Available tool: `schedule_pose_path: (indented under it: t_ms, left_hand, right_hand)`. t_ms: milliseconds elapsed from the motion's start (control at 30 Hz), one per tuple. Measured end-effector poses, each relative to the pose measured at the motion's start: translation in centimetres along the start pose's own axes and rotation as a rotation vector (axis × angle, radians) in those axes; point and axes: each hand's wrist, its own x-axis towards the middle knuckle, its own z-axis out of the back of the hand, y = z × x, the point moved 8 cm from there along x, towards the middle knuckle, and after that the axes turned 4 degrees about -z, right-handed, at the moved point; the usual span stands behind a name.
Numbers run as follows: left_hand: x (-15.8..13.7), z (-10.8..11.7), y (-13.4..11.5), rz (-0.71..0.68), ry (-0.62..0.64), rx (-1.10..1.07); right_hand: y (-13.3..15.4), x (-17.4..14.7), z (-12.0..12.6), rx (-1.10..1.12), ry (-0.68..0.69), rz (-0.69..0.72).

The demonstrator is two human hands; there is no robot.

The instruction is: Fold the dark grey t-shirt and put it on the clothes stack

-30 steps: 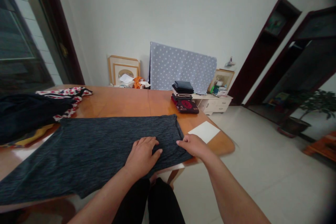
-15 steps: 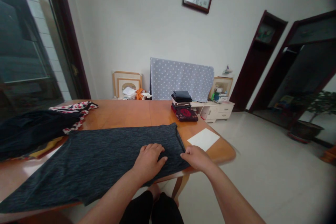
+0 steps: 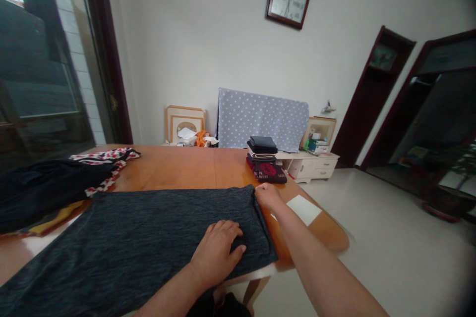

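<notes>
A dark blue-grey knit garment lies spread over the near side of the wooden table; its full shape cannot be made out. My left hand rests flat on the cloth near its right end, fingers stretched out. At the garment's far right corner, my right hand pinches the edge between closed fingers. Beyond that hand stands a stack of folded clothes, with a dark red-printed piece at the bottom. A white sheet of paper lies to the right, partly behind my right forearm.
A loose heap of dark clothes with a red-and-white patterned piece sits at the table's left. Behind the table are a cloth with white dots, framed pictures and a white cabinet. The table's rounded corner is at right.
My right hand has moved away from me along the garment's right edge, from its near part to the far corner. My left hand stays flat on the cloth. The view has tilted slightly.
</notes>
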Motion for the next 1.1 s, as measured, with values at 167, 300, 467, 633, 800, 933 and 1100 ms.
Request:
schedule_pose_path:
  t_ms: [167, 300, 467, 633, 800, 933, 1100]
  left_hand:
    - [0.1, 0.2, -0.2, 0.020, 0.005, -0.011]
    - [0.1, 0.4, -0.1, 0.037, 0.001, -0.024]
    - [0.1, 0.3, -0.1, 0.040, 0.010, -0.032]
    - [0.0, 0.4, -0.2, 0.038, 0.005, -0.027]
    - [-0.1, 0.4, -0.2, 0.035, 0.002, -0.024]
    - [-0.2, 0.4, -0.4, 0.017, -0.005, -0.026]
    - [-0.2, 0.7, -1.0, -0.026, 0.006, -0.047]
  right_hand:
    - [0.8, 4.5, -1.6, -0.179, -0.021, 0.013]
    - [0.4, 6.2, -2.9, -0.280, 0.014, -0.007]
    - [-0.7, 6.6, -2.7, -0.344, -0.015, -0.047]
    - [-1.3, 5.6, -1.7, -0.384, -0.085, -0.086]
    - [0.2, 4.2, -1.3, -0.414, -0.109, -0.056]
    - [2.8, 2.5, -2.9, -0.537, -0.060, 0.194]
    - [1.5, 1.2, -5.9, -0.655, 0.224, 0.201]
